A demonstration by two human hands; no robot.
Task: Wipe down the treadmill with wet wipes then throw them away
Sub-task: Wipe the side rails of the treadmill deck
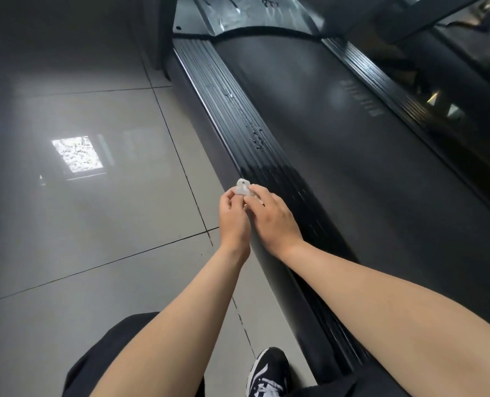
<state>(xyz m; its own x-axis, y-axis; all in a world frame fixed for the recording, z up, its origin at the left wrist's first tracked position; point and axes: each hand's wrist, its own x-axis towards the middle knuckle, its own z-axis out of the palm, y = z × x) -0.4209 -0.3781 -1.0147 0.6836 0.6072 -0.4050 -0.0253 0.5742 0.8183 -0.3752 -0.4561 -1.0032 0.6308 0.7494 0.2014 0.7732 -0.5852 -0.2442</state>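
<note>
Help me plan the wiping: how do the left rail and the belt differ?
The left rail is narrow and ribbed lengthwise; the belt is wide and smooth. The left rail carries specks of debris and looks darker, perhaps wet, at its near part; the belt looks dull, with faint lettering. Both are dark and run side by side.

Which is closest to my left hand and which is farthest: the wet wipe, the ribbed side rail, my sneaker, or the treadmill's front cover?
1. wet wipe: pinched in the left hand.
2. ribbed side rail: just beyond it, to the right.
3. sneaker: on the floor, back by the body.
4. front cover: the treadmill's far end.
</note>
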